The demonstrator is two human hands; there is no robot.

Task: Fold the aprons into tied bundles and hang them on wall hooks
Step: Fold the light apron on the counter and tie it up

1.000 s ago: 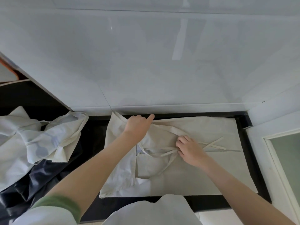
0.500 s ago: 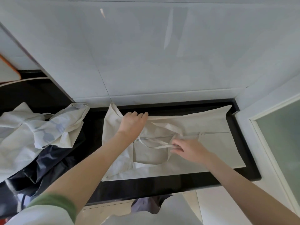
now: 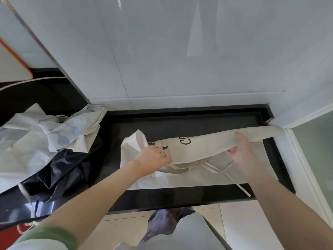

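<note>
Left hand (image 3: pixel 153 156), centre of frame: arm reaches in from lower left, knuckles up, fingers curled. Grip is closed on the left end of the raised fold of the beige apron (image 3: pixel 201 147).
Right hand (image 3: pixel 239 148), right of centre: arm comes in from lower right, fingers over the top of the fold, thumb under its edge. Grip is closed on the fabric, holding the fold up off the layer beneath.
The fold runs as a long band from centre to the right edge of the desk (image 3: pixel 180 197), printed side up; black letters "CO" are readable, the rest is hidden.
The apron's lower layer lies flat on the desk under both hands. Tie straps (image 3: pixel 216 168) lie loose on it; one runs down-right past the front edge of the desk.

Desk is glossy black, along the wall.
Left of frame: pale printed apron (image 3: pixel 54 134), crumpled, lying on a dark apron (image 3: pixel 63 170), both on the desk and apart from the beige one.
White tiled wall (image 3: pixel 180 51) fills the top half.
Frosted glass panel (image 3: pixel 315 150) in a white frame at the right edge.
Orange-edged board (image 3: pixel 14 65) in the upper left.
Beige floor tiles (image 3: pixel 126 222) at the bottom.
Green sleeve cuff (image 3: pixel 50 237) in the lower left.
</note>
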